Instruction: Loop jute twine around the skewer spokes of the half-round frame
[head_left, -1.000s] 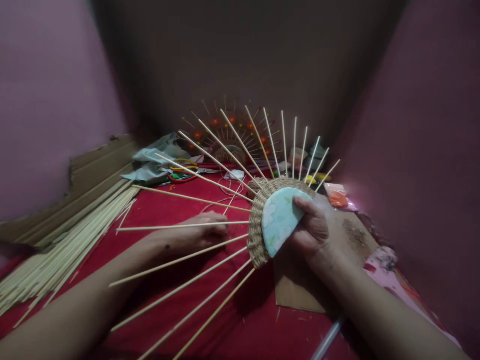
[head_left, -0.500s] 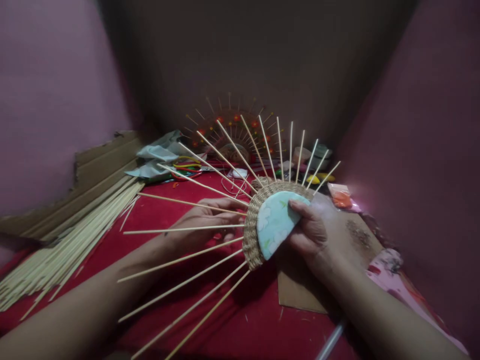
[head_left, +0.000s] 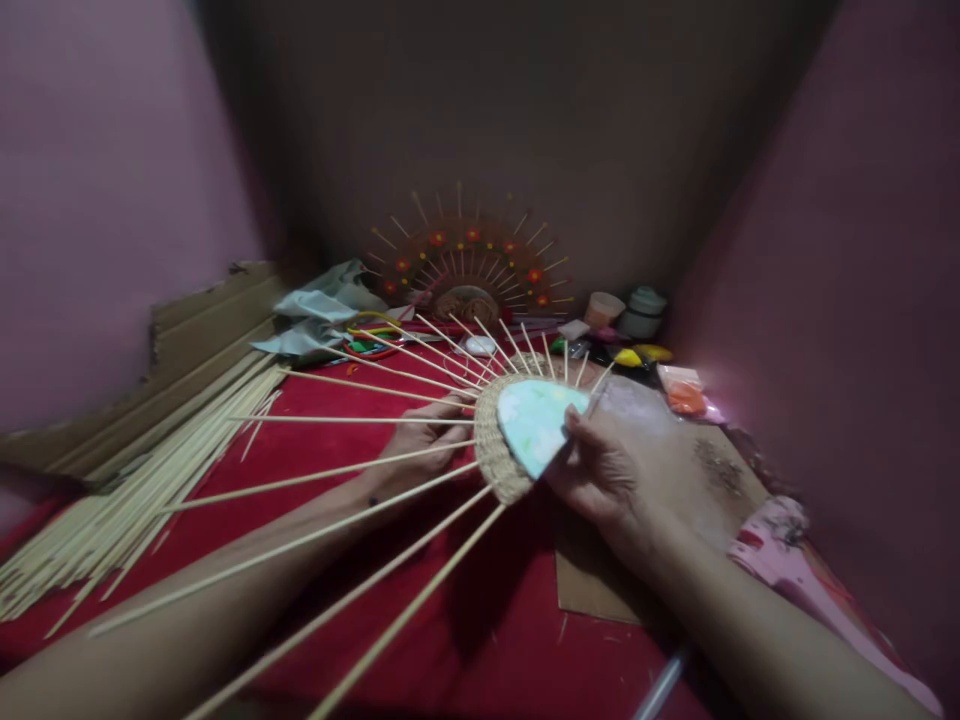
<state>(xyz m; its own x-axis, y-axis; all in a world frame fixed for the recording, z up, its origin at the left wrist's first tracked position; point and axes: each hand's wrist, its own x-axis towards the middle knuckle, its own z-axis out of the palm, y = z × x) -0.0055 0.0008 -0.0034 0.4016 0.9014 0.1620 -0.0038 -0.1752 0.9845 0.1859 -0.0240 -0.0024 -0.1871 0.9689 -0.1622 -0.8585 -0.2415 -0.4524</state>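
A half-round fan-like piece with a woven twine band (head_left: 495, 446) is held in front of me, tilted so its face is foreshortened. Its core is a light blue floral fabric half-disc (head_left: 536, 420), and several thin sticks (head_left: 337, 467) radiate from the band. My right hand (head_left: 604, 465) grips the core's straight edge, thumb on the fabric and fingers underneath. Behind the sticks, my left hand (head_left: 424, 440) is closed at the band's left edge. Its fingertips are partly hidden, so what they hold cannot be made out.
Loose sticks (head_left: 142, 490) lie in a bundle at left beside cardboard (head_left: 202, 330). Scissors (head_left: 420, 338) and blue cloth (head_left: 322, 305) lie behind. A decorated fan-shaped piece (head_left: 469, 255) stands at the back. Cups (head_left: 641, 312), orange packets (head_left: 682, 392) and a cardboard sheet (head_left: 600, 585) are at right.
The fan-like piece has tipped flatter and shifted slightly left, its far sticks now lower in view. My right hand moved left with it; my left hand stays at the band.
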